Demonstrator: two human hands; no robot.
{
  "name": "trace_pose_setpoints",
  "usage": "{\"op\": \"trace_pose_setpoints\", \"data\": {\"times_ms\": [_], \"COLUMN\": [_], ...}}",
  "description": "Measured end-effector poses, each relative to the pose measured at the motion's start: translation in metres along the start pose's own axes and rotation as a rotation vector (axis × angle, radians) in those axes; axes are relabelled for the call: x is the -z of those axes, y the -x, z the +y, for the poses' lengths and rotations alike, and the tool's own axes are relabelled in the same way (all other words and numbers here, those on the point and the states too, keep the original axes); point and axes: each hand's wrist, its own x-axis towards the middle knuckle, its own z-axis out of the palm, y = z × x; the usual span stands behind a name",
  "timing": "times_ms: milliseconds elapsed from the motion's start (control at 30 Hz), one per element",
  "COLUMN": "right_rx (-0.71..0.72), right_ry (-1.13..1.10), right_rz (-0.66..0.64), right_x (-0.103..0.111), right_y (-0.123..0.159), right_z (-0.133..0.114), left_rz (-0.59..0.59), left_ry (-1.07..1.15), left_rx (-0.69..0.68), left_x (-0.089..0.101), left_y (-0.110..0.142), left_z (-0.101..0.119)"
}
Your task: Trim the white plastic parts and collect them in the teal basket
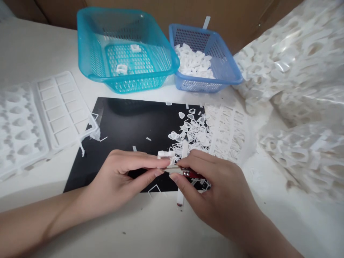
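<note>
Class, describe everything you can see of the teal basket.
The teal basket is roughly rectangular and open-topped, with rounded corners, a smooth turned-out rim and perforated walls and floor. It looks like translucent plastic. It stands upright on the white table, beyond the black mat. Its right rim overlaps the blue basket in this view; whether they touch is unclear. Two small white pieces lie apart on its floor. Neither the left hand nor the right hand touches it.
</note>
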Motion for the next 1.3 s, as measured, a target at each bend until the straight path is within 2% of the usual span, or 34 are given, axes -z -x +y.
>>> {"op": "trace_pose_setpoints", "data": {"times_ms": [500,1300], "right_rx": [-0.062,-0.078], "right_ry": [-0.066,-0.067], "right_rz": [-0.076,-0.046], "right_x": [-0.0012,0.0007], "right_y": [-0.0011,-0.0021], "right_z": [0.0030,0.0012], "left_rz": [0.001,0.035], "left_ry": [0.017,0.020], "left_rx": [0.043,0.083], "left_x": [0.0003,0.0007], "left_y": [0.0005,0.0012], "left_z": [-0.0009,-0.0010]}}
